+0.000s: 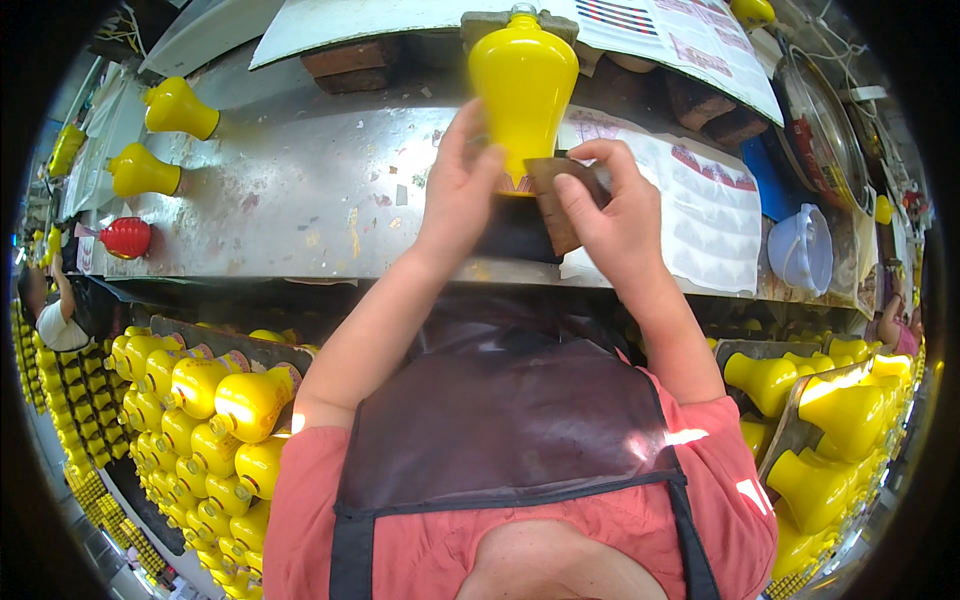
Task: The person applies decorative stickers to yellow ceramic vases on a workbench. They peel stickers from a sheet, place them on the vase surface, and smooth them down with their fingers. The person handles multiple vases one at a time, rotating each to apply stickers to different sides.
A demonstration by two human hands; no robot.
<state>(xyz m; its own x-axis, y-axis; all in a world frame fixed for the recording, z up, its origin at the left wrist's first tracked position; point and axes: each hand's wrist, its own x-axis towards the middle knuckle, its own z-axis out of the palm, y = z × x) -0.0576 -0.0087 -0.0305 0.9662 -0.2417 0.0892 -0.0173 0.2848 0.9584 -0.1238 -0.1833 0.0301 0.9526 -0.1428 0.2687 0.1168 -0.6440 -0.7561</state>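
The bottle is over the bench, long axis pointing forward, between 2 hands: the right hand grasps a pad beside the bottle's near end; whether the left hand grips is unclear.

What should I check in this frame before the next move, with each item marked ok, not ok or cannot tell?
1. Right hand holds the brown flat piece: ok, pinched between thumb and fingers.
2. Left hand firm on the yellow bottle: cannot tell; it is at the bottle's left side, blurred.
3. Printed band at the bottle's near end fully visible: not ok, the brown piece partly covers it.
4. Brown piece pressing on the bottle: cannot tell from this view.
5. Pale blue bucket apart from both hands: ok, it stands off to the right.
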